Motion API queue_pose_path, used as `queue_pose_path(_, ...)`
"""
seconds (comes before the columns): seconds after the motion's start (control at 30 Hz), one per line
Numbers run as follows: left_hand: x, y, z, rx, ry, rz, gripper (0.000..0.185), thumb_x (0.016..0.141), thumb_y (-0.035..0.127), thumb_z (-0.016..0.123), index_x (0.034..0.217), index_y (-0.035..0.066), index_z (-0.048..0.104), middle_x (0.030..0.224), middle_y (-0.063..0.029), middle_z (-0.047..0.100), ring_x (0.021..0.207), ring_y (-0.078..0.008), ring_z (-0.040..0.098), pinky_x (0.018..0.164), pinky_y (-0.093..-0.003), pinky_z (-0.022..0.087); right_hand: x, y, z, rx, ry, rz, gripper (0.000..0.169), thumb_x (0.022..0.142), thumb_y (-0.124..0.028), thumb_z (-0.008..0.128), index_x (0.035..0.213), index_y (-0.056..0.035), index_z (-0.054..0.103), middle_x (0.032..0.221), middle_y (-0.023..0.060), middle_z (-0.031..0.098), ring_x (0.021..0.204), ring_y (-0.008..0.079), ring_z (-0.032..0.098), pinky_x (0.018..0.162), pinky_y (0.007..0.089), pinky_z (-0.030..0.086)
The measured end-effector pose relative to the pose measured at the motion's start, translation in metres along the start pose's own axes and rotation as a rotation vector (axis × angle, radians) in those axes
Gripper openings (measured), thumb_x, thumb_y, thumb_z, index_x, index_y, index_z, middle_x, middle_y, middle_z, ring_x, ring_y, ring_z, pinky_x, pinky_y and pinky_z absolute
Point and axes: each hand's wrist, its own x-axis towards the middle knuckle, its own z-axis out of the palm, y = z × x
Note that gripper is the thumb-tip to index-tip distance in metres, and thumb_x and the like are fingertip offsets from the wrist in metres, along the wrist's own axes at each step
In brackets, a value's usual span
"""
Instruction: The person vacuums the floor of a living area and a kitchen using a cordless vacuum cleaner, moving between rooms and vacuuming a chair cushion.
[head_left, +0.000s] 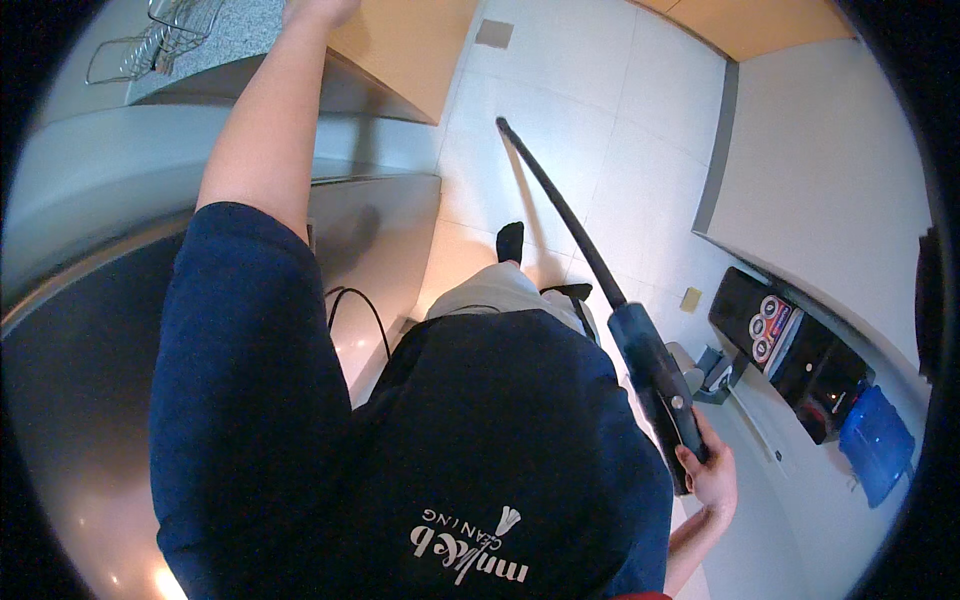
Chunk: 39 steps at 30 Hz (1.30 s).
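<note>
My right hand (709, 469) grips the handle end of a dark handheld vacuum cleaner (652, 367), at the lower right. Its long, slim black tube (562, 210) slants up and left over the pale tiled floor (547, 112), with the tip above or on a tile; which of the two I cannot tell. My left arm reaches up the left side, and my left hand (321, 9) is cut off by the top edge, beside a speckled countertop (251, 37). Whether it holds anything is hidden.
A wire rack (161, 45) stands on the counter, above a wooden cabinet (405, 52). A black cable (367, 300) loops beside a metallic panel (375, 232). My feet in black socks (510, 241) are on the floor. At right are black appliances (817, 367) and a blue translucent container (877, 446).
</note>
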Motion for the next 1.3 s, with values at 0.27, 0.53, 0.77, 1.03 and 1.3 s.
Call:
queue_pose_path(0.27,0.002,0.007,0.000,0.030,-0.029,0.027,0.056,0.083,0.015,0.051,0.136,0.012,0.033,0.142,-0.0149,0.031,0.130,-0.0340,0.031,0.104,-0.0505,0.028,0.033,-0.006,0.033,-0.037,0.031,-0.069,0.062,0.076,-0.007,0.066,0.134,-0.0201,0.047,0.075,0.0082,0.063,0.049,0.0133,0.052,0.052,0.0301,0.046)
queue_pose_path(0.53,0.000,0.007,-0.001,0.034,-0.048,-0.007,0.054,0.085,0.012,0.047,0.137,0.011,0.032,0.141,-0.0152,0.033,0.128,-0.0338,0.034,0.103,-0.0508,0.030,-0.009,0.025,0.002,0.043,-0.027,0.073,0.063,0.075,-0.004,0.068,0.133,-0.0193,0.049,0.084,0.0039,0.064,0.058,0.0122,0.053,0.056,0.0293,0.046)
queue_pose_path(0.77,0.005,-0.002,0.010,0.004,0.006,0.024,0.051,0.086,0.014,0.044,0.136,0.010,0.034,0.138,-0.0160,0.035,0.127,-0.0355,0.034,0.103,-0.0506,0.029,0.025,-0.005,0.022,-0.043,-0.052,0.036,0.063,0.074,-0.009,0.069,0.133,-0.0215,0.049,0.085,0.0097,0.068,0.058,0.0143,0.058,0.063,0.0306,0.048)
queue_pose_path(1.03,-0.006,0.003,-0.008,-0.025,-0.032,-0.007,0.053,0.085,0.012,0.046,0.136,0.010,0.034,0.140,-0.0152,0.034,0.129,-0.0360,0.032,0.104,-0.0507,0.028,-0.010,0.024,0.022,-0.169,0.209,-0.133,0.061,0.073,-0.011,0.070,0.130,-0.0203,0.051,0.094,0.0176,0.067,0.086,0.0242,0.067,0.079,0.0351,0.050)
queue_pose_path(1.3,0.000,0.008,-0.001,-0.035,-0.019,0.016,0.052,0.085,0.012,0.045,0.136,0.011,0.034,0.140,-0.0141,0.034,0.130,-0.0343,0.031,0.105,-0.0513,0.027,0.058,-0.031,0.057,0.091,0.103,0.055,0.054,0.082,-0.015,0.064,0.133,-0.0152,0.047,0.098,0.0173,0.067,0.088,0.0219,0.066,0.079,0.0337,0.049)
